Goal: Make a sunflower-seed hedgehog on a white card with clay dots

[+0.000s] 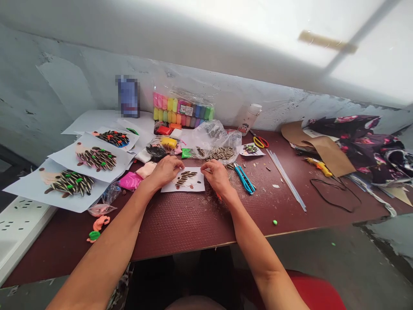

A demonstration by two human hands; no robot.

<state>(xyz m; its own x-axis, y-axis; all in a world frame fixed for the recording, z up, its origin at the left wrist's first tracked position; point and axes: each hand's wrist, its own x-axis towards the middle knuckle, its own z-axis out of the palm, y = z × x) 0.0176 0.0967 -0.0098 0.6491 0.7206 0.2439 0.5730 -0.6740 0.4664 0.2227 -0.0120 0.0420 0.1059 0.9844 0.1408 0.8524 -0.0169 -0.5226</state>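
A small white card (200, 186) lies on the dark red table, with rows of striped seeds (186, 177) on a pale clay shape. My left hand (167, 171) is at the card's upper left corner, its thumb and fingers pinched at the edge. At the card's right edge is my right hand (217, 175), fingers bent together; anything tiny between them is too small to make out. Behind my right hand, a pile of striped seeds (221, 153) spills from a clear plastic bag (214, 135).
Seed-covered hedgehog pictures (97, 158) overlap at the left. Coloured clay packs (183, 113) lean on the wall. A teal cutter (245, 178), scissors (260, 141), clear glue sticks (287, 178), a yellow glue gun (319, 167) and a white bottle (250, 118) stand or lie rightward.
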